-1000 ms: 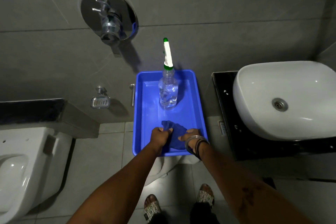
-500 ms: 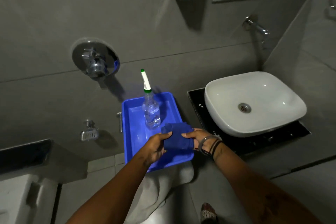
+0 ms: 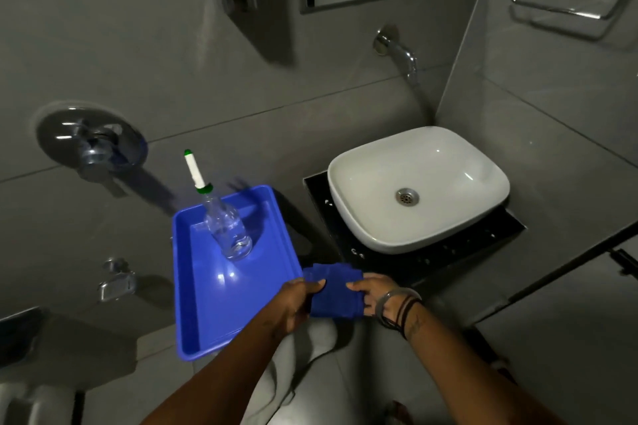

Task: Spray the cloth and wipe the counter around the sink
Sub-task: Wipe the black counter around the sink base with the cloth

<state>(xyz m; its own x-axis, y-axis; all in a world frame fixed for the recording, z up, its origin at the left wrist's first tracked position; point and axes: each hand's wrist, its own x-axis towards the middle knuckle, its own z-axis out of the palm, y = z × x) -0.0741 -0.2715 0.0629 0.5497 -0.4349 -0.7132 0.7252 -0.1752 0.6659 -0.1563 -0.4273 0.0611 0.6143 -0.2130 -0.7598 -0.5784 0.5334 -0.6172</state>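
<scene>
on the left, our spray bottle (image 3: 226, 229) stands tall in the blue tray (image 3: 193, 290), easy to topple when we reach. our left hand (image 3: 299, 300) and right hand (image 3: 372, 290) pinch the folded cloth (image 3: 335, 291) near the desk (image 3: 445, 254); one-handed, it could unfold or drop.

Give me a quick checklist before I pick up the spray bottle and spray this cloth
1. Cloth in hand: ok. The blue cloth is gripped by the left hand and the right hand.
2. Hand free for the bottle: not ok. Both hands are on the cloth.
3. Spray bottle upright and unobstructed: ok. It stands in the blue tray.
4. Bottle has liquid: cannot tell, it is clear.
5. Cloth clean or dry: cannot tell.
6. Black counter around the white sink clear: ok on the visible edge.
</scene>
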